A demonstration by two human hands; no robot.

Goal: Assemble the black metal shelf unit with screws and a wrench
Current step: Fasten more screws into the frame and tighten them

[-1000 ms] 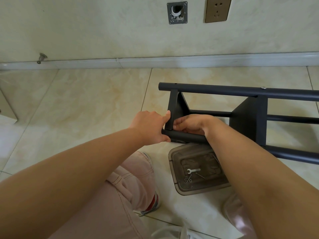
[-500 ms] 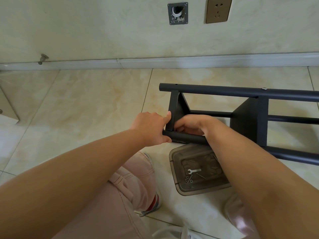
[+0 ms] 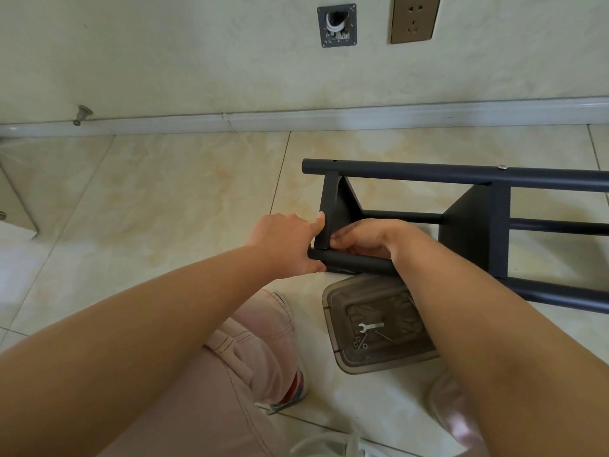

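The black metal shelf unit [image 3: 468, 222] lies on its side on the tiled floor, its round poles running off to the right. My left hand [image 3: 286, 244] grips the left end of the near pole [image 3: 356, 261], with its index finger up against the end shelf panel [image 3: 333, 212]. Just right of that panel, my right hand [image 3: 365, 239] has its fingers curled at the joint of panel and pole; what they pinch is hidden. A small silver wrench [image 3: 370, 326] and several screws and washers [image 3: 361, 343] lie in a clear plastic tray [image 3: 333, 311] below the pole.
The wall and white baseboard [image 3: 329, 118] run close behind the shelf unit. An open wall box [image 3: 336, 25] and a socket [image 3: 414, 18] sit on the wall. A door stop [image 3: 82, 114] sticks out at the left. My knees and shoes are at the bottom.
Both hands stay at the same joint of panel and near pole; only a slight shift of the view shows.
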